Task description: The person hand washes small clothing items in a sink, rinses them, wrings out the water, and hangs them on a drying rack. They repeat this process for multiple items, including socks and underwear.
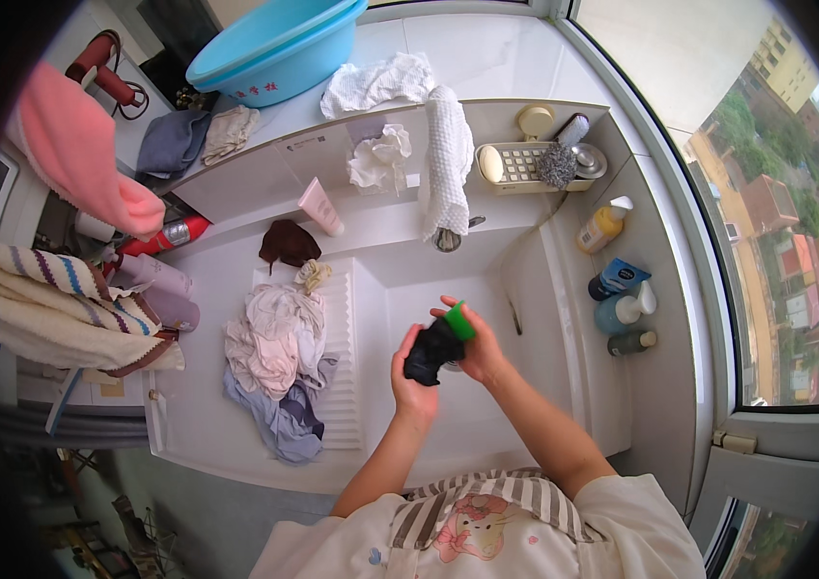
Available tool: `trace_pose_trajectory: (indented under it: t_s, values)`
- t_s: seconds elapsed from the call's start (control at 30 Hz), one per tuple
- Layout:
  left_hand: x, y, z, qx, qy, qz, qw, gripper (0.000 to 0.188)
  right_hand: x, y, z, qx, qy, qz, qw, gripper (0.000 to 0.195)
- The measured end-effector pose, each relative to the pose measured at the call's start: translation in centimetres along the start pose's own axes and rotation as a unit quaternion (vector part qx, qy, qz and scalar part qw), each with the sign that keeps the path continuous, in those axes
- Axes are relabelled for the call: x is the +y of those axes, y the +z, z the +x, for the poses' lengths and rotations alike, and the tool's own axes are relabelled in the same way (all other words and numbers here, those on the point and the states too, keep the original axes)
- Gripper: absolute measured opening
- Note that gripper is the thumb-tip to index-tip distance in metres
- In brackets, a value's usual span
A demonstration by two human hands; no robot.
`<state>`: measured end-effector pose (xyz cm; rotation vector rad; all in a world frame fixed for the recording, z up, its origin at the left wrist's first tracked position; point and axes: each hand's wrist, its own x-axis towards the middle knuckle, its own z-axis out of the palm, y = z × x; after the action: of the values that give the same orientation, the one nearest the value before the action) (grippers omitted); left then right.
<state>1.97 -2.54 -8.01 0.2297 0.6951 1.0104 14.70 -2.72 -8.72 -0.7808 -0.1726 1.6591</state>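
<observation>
Over the white sink basin (409,275), my left hand (413,391) supports a crumpled black cloth (432,353). In my right hand (483,354) is a bright green bar (460,320), perhaps soap, pressed against the upper end of the cloth. The cloth hides part of the palms and most of the drain below. Left of the basin runs a ribbed washboard (344,362) moulded into the sink. A heap of pale and blue damp-looking garments (275,340) lies at its left edge, with a dark brown cloth (289,244) above.
A towel-wrapped faucet (447,166) stands behind the basin. A soap rack (510,187) holds a scourer and soap bar. Bottles, including a yellow pump bottle (601,226), line the right ledge. A pink tube (321,206) stands at the back. Towels (69,311) hang left; blue basins (286,65) sit behind.
</observation>
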Motion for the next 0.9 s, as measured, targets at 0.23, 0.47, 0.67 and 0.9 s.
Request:
trace_pose_trajectory:
  t_s: [0.23,0.47,0.67,0.9]
  values:
    - [0.5,-0.6,-0.2,-0.010,-0.070,-0.085,0.994,0.040,3.5,3.8,-4.1,-0.126,-0.297,-0.644,0.694,0.042]
    - [-2.0,-2.1,0.7,-0.065,-0.152,-0.123,0.979,0.043,2.7,-0.7,0.3,0.004,-0.324,-0.702,0.634,0.039]
    - [-0.9,-1.0,0.2,-0.072,-0.163,-0.084,0.980,0.042,3.5,0.7,-2.7,-0.079,-0.340,-0.688,0.636,0.045]
    - [-2.2,-1.6,0.1,-0.067,-0.151,-0.100,0.981,0.042,2.7,1.3,-3.4,-0.097,-0.279,-0.679,0.672,0.045]
